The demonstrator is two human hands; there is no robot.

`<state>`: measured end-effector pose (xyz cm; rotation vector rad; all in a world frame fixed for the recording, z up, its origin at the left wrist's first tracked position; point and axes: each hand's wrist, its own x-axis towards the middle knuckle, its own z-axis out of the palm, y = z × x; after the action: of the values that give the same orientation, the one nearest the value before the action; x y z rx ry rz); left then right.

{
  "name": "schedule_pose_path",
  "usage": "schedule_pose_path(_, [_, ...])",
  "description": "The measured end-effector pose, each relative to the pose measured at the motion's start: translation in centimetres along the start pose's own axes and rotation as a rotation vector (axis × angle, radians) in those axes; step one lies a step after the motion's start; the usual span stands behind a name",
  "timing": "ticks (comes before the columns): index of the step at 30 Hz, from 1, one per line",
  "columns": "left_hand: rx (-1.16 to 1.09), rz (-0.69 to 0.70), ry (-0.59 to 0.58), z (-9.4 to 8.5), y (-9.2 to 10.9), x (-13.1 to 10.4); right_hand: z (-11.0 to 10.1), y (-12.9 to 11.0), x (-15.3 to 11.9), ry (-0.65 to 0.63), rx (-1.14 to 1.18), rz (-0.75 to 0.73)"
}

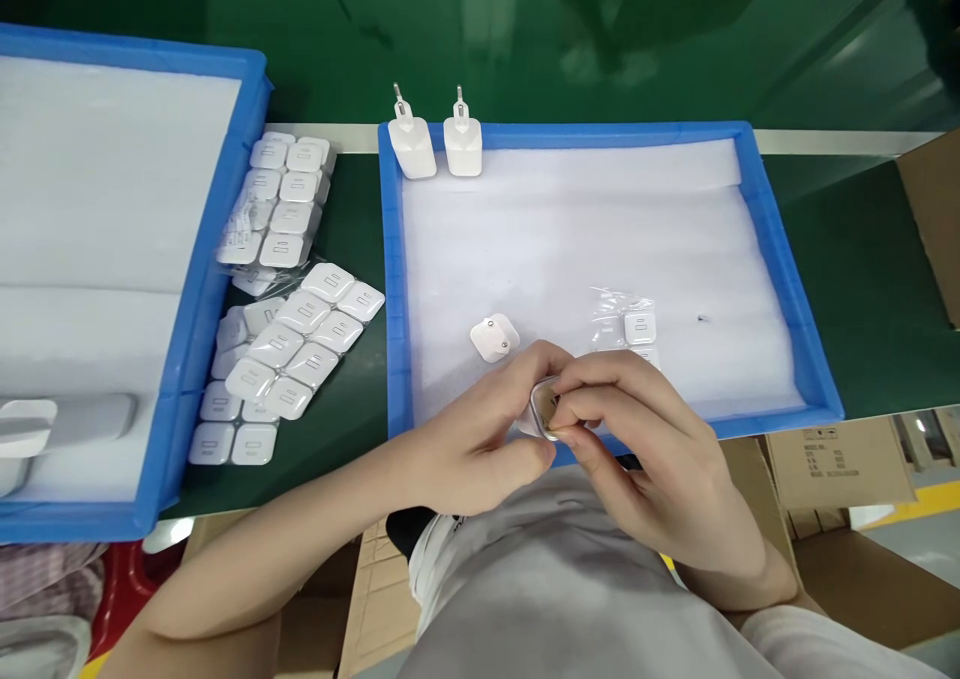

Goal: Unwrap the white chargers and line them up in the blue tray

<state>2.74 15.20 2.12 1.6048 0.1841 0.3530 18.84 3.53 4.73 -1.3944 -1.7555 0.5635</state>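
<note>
The green worktop [847,259] carries two blue trays. The left tray [196,289] is only partly in view and has white foam inside. The middle tray [787,279] also has a white foam sheet [585,229] on its bottom. Cardboard boxes [840,459] stand below the near edge of the worktop, at the right.

Between the two trays, sheets of wrapped chargers [296,344] lie on the worktop in flat rows, some piled on others. At the far left corner of the middle tray, two chargers [437,144] stand upright side by side, with their pins up, leaning at the rim.

On the foam, a loose charger [494,338] lies just beside the left hand, on its far side. A clear bag [628,324] with one white charger inside lies just beyond the right hand.

Both hands meet over the near rim of the middle tray. The left hand [480,439] grasps a small white charger [541,406] with fingers and thumb. The right hand [645,449] is closed on the same charger from the other side, with its fingertips pinching the front. So the charger sits between both hands, mostly covered by fingers; only a corner is visible.
</note>
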Motion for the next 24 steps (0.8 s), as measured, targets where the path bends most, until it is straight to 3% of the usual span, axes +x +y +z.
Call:
schedule_pose_path(7, [-0.004, -0.070, -0.001, 0.00, 0.35, 0.07, 0.15, 0.05, -0.06, 0.010, 0.008, 0.005])
schedule_pose_path(24, [-0.048, 0.047, 0.002, -0.03, -0.04, 0.09, 0.11, -0.13, 0.01, -0.018, 0.024, 0.026])
